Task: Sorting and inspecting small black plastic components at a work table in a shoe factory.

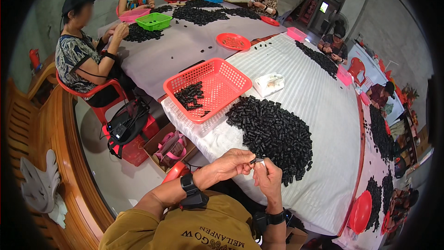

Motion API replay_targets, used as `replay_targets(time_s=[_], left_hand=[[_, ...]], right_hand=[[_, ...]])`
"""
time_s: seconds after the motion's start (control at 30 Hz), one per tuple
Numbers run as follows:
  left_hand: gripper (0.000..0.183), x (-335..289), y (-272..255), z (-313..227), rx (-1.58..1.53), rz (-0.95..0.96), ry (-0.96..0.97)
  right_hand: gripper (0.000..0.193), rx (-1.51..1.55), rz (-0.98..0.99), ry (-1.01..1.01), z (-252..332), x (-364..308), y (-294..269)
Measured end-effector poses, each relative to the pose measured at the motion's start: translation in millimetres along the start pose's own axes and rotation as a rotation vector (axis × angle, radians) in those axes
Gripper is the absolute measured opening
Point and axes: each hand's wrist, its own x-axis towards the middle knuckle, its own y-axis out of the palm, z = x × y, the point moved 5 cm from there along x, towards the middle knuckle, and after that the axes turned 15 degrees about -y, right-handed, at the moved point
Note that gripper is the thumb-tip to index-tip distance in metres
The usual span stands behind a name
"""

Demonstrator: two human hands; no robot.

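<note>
My left hand (232, 165) pinches a small black plastic piece (252, 161) between thumb and fingertips, above the near edge of the white-covered table. Close beside it, my right hand (268, 178) is closed, its fingertips meeting the piece. Something small and whitish (260, 160) shows at the right fingertips; I cannot make out what it is. Just beyond both hands spreads a heap of black plastic pieces (277, 134). A red openwork basket (240, 79) stands past the heap to the left, with a cluster of black pieces in its left part.
Behind the heap lies a white packet (269, 84). Farther off is a red round tray (233, 41); a green basket (154, 21) stands by more black heaps. Several people sit around the tables. A bag (127, 125) and a cardboard box (169, 150) are at lower left.
</note>
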Motion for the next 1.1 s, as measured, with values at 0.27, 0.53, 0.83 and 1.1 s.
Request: replay_targets(time_s=[0.27, 0.53, 0.83, 1.1], left_hand=[[0.018, 0.2, -0.6, -0.7, 0.031, -0.032, 0.018], [0.017, -1.7, 4.7, -2.8, 0.032, -0.037, 0.031], [0.017, -1.9, 1.2, -1.8, 0.05, -0.034, 0.019], [0.018, -1.3, 2.4, -2.2, 0.023, -0.038, 0.011]], right_hand=[[0.021, -0.012, 0.038, -0.027, -2.0, 0.0, 1.9], [0.022, 0.04, 0.013, -0.043, -1.7, 1.3, 0.0], [0.022, 0.001, 0.025, 0.008, -0.9, 0.1, 1.6], [0.022, 0.074, -0.009, -0.004, -2.9, 0.7, 1.6]])
